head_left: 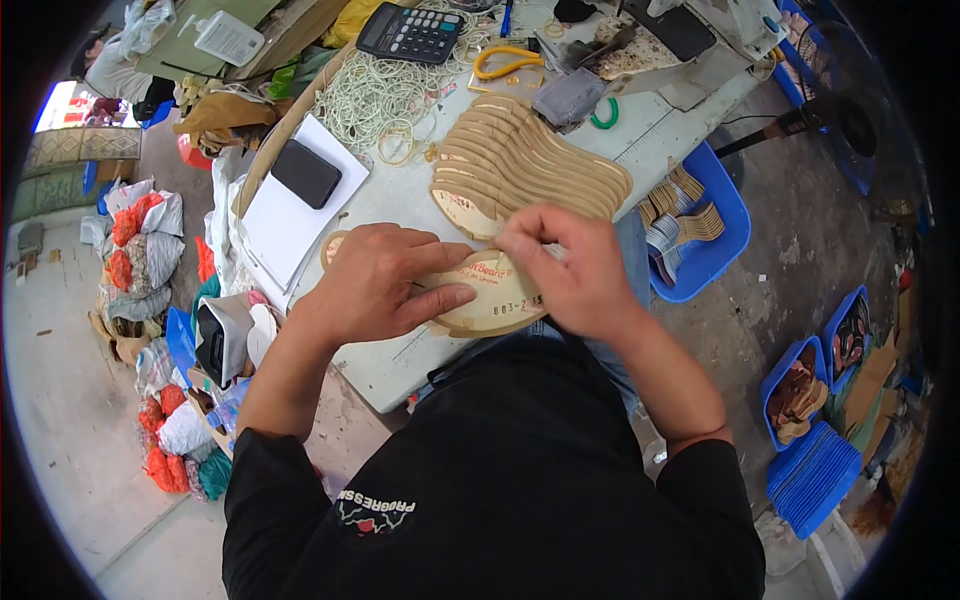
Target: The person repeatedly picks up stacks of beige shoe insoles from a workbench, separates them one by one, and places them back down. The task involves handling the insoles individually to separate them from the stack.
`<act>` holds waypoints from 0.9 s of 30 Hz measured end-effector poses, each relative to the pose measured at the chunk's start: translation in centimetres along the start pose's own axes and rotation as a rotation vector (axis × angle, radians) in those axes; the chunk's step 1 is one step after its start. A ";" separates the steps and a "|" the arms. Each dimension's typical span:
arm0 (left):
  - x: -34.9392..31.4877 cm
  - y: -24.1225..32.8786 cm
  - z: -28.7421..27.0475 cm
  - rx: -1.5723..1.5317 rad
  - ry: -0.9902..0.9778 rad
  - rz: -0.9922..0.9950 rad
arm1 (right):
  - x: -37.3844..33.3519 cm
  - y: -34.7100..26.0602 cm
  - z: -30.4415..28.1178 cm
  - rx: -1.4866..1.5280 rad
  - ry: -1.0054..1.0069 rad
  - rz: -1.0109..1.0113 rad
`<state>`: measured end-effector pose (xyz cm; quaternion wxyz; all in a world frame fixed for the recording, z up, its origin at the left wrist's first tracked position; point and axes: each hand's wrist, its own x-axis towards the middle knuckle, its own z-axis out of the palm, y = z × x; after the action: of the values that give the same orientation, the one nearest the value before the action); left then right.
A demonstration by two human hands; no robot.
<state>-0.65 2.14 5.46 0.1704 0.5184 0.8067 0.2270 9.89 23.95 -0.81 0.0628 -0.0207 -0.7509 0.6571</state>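
A pale tan insole-shaped piece (pixel 490 300), marked with red and black print, lies at the table's near edge, with a layered edge showing. My left hand (pixel 385 280) grips it from the left, the thumb and index finger on its top face. At its far right edge my right hand (pixel 565 265) is closed in a pinch; whatever is between the fingertips is too small to make out. Just beyond both hands, a fanned row of similar tan insoles (pixel 530 160) overlaps across the table. My left palm hides part of the piece's left end.
A heap of pale rubber bands (pixel 375 105) lies beyond my left hand, near a calculator (pixel 410 32). On the left, a black phone (pixel 306 174) rests on white paper (pixel 290 235). A blue basket (pixel 705 240) holding more insoles stands right of the table. Yellow-handled scissors (pixel 505 62) lie far back.
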 end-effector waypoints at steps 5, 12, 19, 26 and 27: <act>0.5 1.2 0.1 -0.052 0.132 -0.005 | -1.4 -0.4 -0.1 -0.427 0.112 -0.558; -0.2 -0.9 2.5 -0.669 0.106 -0.452 | -1.0 -0.7 -1.0 -0.157 0.304 -0.275; 1.0 0.7 5.3 -1.696 0.168 -0.549 | -0.1 3.0 0.4 0.751 -0.006 0.285; 1.3 1.3 5.3 -1.648 0.299 -0.527 | -1.5 1.2 -0.3 0.578 -0.123 0.236; 1.4 1.5 5.3 -1.593 0.324 -0.527 | -1.6 1.4 -0.6 0.495 -0.137 0.185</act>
<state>2.63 4.93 1.73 0.4137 0.0006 0.5152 0.7506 11.43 24.51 -2.19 -0.0451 -0.0288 -0.5649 0.8234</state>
